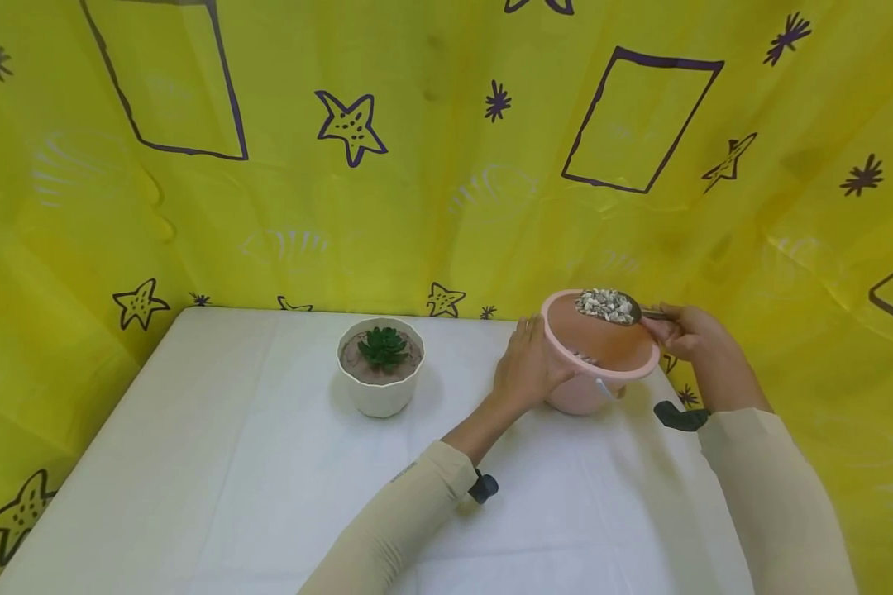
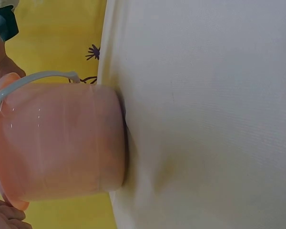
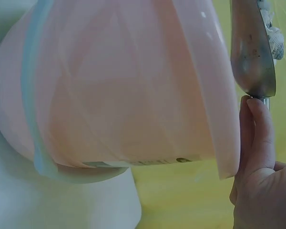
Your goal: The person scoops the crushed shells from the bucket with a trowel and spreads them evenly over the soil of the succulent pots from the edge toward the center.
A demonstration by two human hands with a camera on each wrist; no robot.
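Observation:
A pink bucket stands at the right of the table, with some light pebbles visible inside. My left hand grips its rim from the left side. Above the bucket's mouth, a metal scoop carries a heap of grey-white pebbles. My right hand pinches the scoop's handle at the right of the rim. The bucket's pale handle hangs down its side. In the right wrist view the bucket wall fills most of the picture.
A white faceted pot with a green succulent stands left of the bucket. White cloth covers the table. Behind it hangs a yellow curtain with dark star drawings, close to the bucket.

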